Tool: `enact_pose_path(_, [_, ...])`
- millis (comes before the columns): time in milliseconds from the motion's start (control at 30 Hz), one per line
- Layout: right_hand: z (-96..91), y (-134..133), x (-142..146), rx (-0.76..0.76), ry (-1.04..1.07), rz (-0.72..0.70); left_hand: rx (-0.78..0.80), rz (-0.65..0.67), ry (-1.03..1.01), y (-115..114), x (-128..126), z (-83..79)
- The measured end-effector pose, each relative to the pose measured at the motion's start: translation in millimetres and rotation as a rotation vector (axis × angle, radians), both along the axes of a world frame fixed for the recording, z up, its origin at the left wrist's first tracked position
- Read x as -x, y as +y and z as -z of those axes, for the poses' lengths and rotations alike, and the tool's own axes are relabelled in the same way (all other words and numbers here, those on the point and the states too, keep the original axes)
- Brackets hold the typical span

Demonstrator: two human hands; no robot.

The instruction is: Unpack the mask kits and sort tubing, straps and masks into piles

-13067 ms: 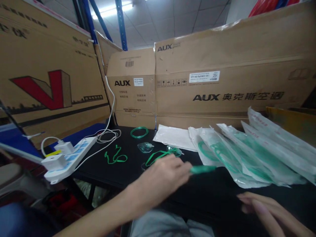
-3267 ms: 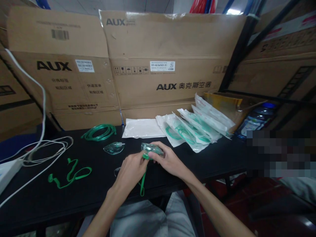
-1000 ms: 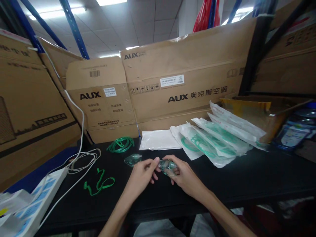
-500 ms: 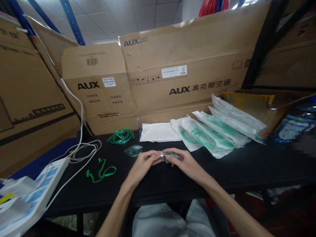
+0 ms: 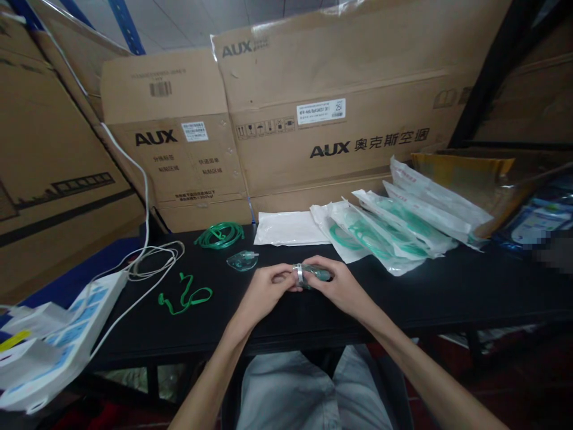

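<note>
Both my hands meet over the black table (image 5: 447, 292), pinched on a clear green-tinted plastic mask (image 5: 313, 273) with a small metal strip on it. My left hand (image 5: 266, 291) grips its left end and my right hand (image 5: 338, 286) holds its right side. A second clear mask (image 5: 242, 261) lies just beyond my left hand. A green elastic strap (image 5: 185, 295) lies loose to the left, and a coil of green tubing (image 5: 220, 235) rests further back.
Several sealed bags of green tubing (image 5: 385, 230) fan out at the right, beside a flat white pouch (image 5: 289, 228). A white power strip (image 5: 58, 343) with cables (image 5: 150, 266) sits at the left edge. Large AUX cardboard boxes (image 5: 340, 119) wall off the back.
My hands have kept hold of the mask and turned it, so its metal strip now shows between them. The camera has tipped down slightly.
</note>
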State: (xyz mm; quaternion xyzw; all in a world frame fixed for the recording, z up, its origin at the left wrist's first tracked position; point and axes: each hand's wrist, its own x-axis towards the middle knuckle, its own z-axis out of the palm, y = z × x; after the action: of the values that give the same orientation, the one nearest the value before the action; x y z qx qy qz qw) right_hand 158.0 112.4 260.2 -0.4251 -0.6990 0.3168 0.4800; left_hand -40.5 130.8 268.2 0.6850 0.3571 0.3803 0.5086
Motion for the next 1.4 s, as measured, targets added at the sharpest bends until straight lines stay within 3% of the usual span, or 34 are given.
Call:
enact_pose_path(200, [1.0,-1,2,-0.053,-0.065,0.026,-0.059,-0.067,0.047,-3,-2,1.1])
enact_pose_path(400, [-2.7,-2,3,-0.098,-0.083,0.081,-0.249,-0.311,0.13,-9,-6,-9.0])
enact_pose_path(500, [-3.4,-3,3,-0.116,-0.085,0.101,-0.294,-0.295,0.157,-12,-7,-10.9])
enact_pose_path(633, [-2.2,-3,2,-0.137,-0.09,0.125,-0.281,-0.227,0.187,-12,-7,-6.1])
enact_pose_path(833, [-1.4,-4,2,-0.185,-0.091,0.136,-0.199,-0.249,0.102,-10,-10,-2.8])
enact_pose_path(1400, [-3.4,-6,2,-0.214,-0.103,0.114,-0.06,-0.404,-0.054,-29,-37,-0.1])
